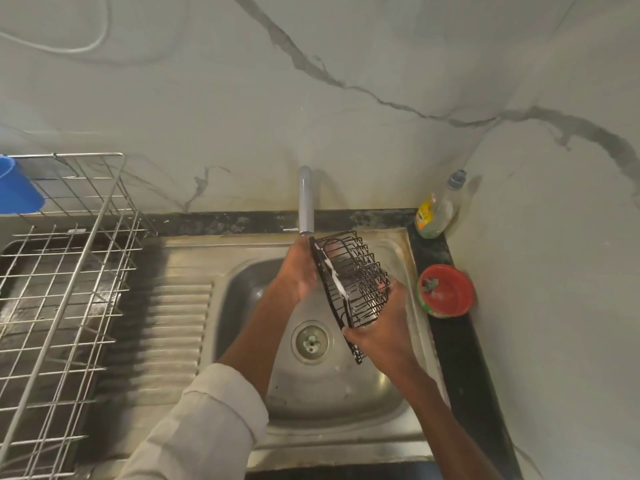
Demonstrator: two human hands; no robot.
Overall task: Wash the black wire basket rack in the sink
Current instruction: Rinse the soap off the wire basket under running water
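Head camera view, looking down into a stainless steel sink (pixel 398 407) set in a dark counter (pixel 464 344) against a pale marble-patterned wall. Both hands hold a black wire basket rack (pixel 356 278) tilted on edge above the basin, just under the spout of a grey tap (pixel 306 202). The left hand (pixel 298 271) lies against the rack's far left side, near the spout, though how its fingers lie is hidden. The right hand (pixel 381 327) grips the rack's near lower edge, fingers curled around the wire. White foam streaks one of the rack's bars. Below the rack, the round drain (pixel 310 342) sits in the basin floor. On the left, a large silver wire dish rack (pixel 69 289) stands beside the sink's ridged draining board, with a blue plastic cup (pixel 17 188) at its far corner. On the right counter strip, a nearly clear dish soap bottle (pixel 437 209) stands in the corner, and a red tub (pixel 446 291) sits nearer, with a green scrubber (pixel 429 285) inside.
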